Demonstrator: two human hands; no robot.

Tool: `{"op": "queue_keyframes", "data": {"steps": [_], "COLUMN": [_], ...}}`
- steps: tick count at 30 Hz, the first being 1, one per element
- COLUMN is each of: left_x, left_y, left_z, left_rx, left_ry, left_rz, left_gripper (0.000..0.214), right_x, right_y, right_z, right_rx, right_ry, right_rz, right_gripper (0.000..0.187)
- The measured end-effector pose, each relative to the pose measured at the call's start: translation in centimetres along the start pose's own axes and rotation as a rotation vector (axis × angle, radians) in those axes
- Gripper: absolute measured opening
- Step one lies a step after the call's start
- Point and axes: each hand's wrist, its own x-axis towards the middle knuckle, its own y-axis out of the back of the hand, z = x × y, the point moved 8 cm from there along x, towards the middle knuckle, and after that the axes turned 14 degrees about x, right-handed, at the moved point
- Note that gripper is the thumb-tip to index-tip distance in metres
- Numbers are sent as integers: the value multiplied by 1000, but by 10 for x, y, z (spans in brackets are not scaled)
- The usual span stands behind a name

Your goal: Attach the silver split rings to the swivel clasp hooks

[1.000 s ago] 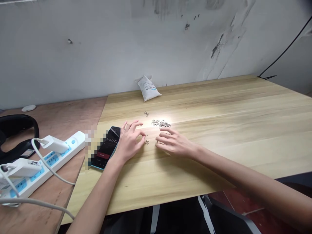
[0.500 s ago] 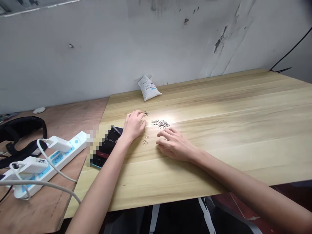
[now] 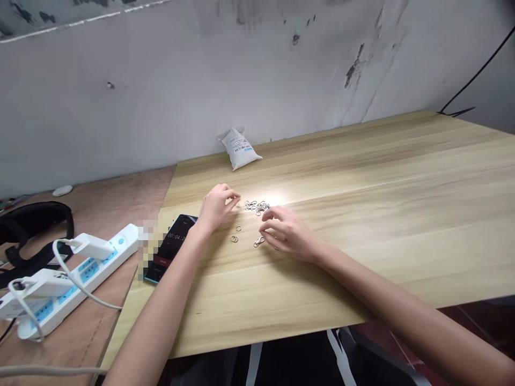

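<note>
A small heap of metal rings and clasps lies in a bright patch on the light wooden table. My left hand hovers just left of the heap, its thumb and fingers pinched together on something too small to name. My right hand rests below the heap with curled fingers pinching a small metal clasp against the table. Two loose rings lie between my hands.
A phone showing a timer lies by my left forearm. A white power strip with plugged chargers and a black strap sit on the brown table to the left. A small white bag leans at the wall.
My left hand reached up to a ring beyond the heap, then drew back in a pinch. My right hand curled and now holds a clasp that was not seen under it before.
</note>
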Motion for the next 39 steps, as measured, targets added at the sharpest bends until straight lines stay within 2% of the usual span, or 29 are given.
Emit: {"op": "queue_keyframes", "data": {"steps": [3, 5, 7, 9, 15, 20, 26, 28, 32, 39], "left_x": [-23, -38, -49, -55, -58, -61, -64, -66, -72, -77], "left_y": [22, 37, 48, 50, 42, 38, 40, 43, 51, 46], "left_z": [24, 38, 42, 41, 23, 25, 24, 24, 32, 53], "left_rx": [-452, -634, -692, -741, -763, -635, -518, -444, -246, -12], "left_ry": [-41, -62, -50, -47, 7, 34, 99, 96, 35, -161], "left_rz": [-31, -19, 31, 45, 125, 167, 209, 258, 384, 381], "left_gripper": [14, 13, 11, 9, 8, 12, 4, 6, 9, 13], "right_x": [4, 7, 12, 18, 26, 16, 15, 13, 9, 5], "right_y": [11, 7, -4, -16, -45, -49, -46, -47, -46, -43], "right_z": [3, 0, -10, -16, 4, 23, 21, 22, 26, 25], "right_rx": [245, 485, 711, 881, 1225, 1193, 1102, 1089, 1043, 941], "right_ry": [-153, -271, -327, -371, -524, -577, -586, -618, -654, -637], "right_rz": [65, 26, -74, -129, -42, 123, 187, 201, 243, 256], "right_gripper": [17, 23, 28, 32, 44, 26, 34, 37, 39, 45]}}
